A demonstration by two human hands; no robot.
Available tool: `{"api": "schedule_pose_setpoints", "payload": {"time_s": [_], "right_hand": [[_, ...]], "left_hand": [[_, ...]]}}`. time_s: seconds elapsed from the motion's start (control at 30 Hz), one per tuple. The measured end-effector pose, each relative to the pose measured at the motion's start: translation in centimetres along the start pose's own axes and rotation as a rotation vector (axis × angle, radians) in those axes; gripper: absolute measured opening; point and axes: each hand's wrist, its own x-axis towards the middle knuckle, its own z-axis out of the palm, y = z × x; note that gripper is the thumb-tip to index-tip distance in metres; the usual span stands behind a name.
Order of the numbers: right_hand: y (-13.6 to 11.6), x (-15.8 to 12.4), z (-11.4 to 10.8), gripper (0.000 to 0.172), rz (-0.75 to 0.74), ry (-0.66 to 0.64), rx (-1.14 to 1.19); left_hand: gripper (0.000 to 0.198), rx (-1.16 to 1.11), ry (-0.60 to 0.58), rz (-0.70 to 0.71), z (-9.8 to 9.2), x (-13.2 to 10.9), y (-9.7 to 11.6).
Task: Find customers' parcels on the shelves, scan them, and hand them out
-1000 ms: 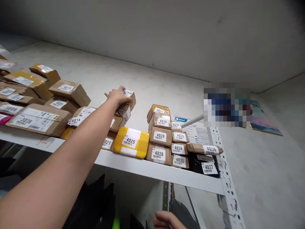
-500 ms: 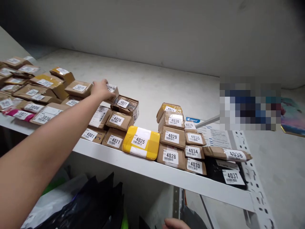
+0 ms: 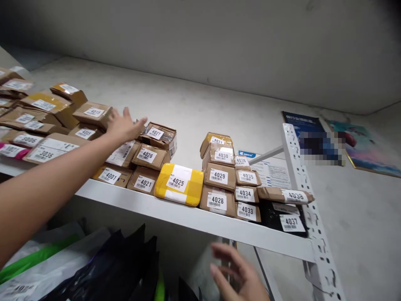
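Note:
My left hand [image 3: 123,125] is raised above the shelf with its fingers spread, between the cardboard box marked 4015 [image 3: 94,112] and the taped box marked 4027 [image 3: 156,133]. It partly hides what lies behind it, and I cannot tell whether it touches a box there. Below it are the boxes marked 4026 [image 3: 149,156] and 4001 [image 3: 109,175]. My right hand [image 3: 241,271] is low in front of the shelf, fingers apart and curved, with nothing seen in it. The yellow parcel marked 4025 [image 3: 178,184] sits at the shelf's front edge.
A white shelf [image 3: 194,223] carries several labelled parcels in stacks. At its right end stands a perforated metal post [image 3: 316,225]. Black plastic bags [image 3: 115,259] and a green one [image 3: 40,255] fill the space underneath. Posters [image 3: 369,146] hang on the right wall.
My left hand's fingers have opened from around a small box beside 4027, which is now mostly hidden. My right hand has risen further into view. The view has shifted slightly right.

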Motion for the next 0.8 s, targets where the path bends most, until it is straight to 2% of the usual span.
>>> {"api": "schedule_pose_setpoints", "payload": {"time_s": [0.03,0.07,0.13,0.2,0.3,0.43,0.67,0.8], "right_hand": [[-0.9,0.8,-0.1,0.041,-0.129,0.081,-0.107],[-1.7,1.7,-0.2,0.036,-0.252,0.167,-0.213],[-3.1,3.7,-0.3,0.035,-0.457,0.363,-0.401],[-3.7,5.6,-0.2,0.047,-0.561,0.496,-0.561],[-3.6,7.7,0.7,0.07,-0.506,0.558,-0.727],[-3.2,8.5,2.2,0.089,-0.42,0.634,-0.76],[-3.7,8.4,2.7,0.092,-0.361,0.645,-0.707],[-3.7,8.3,2.6,0.092,-0.366,0.642,-0.714]], "left_hand": [[0.091,-0.016,0.02,0.152,-0.1,-1.6,0.9],[0.098,-0.038,-0.018,0.371,0.1,-3.3,1.7],[0.112,-0.029,-0.249,0.755,0.8,-6.6,3.0],[0.117,0.031,-0.426,0.965,2.0,-9.0,3.6],[0.113,0.07,-0.499,1.021,3.5,-10.3,3.8],[0.104,-0.026,-0.511,1.001,3.9,-9.9,3.5],[0.102,-0.196,-0.469,1.032,3.0,-9.5,2.6],[0.104,-0.236,-0.41,1.086,1.2,-9.9,2.0]]}}
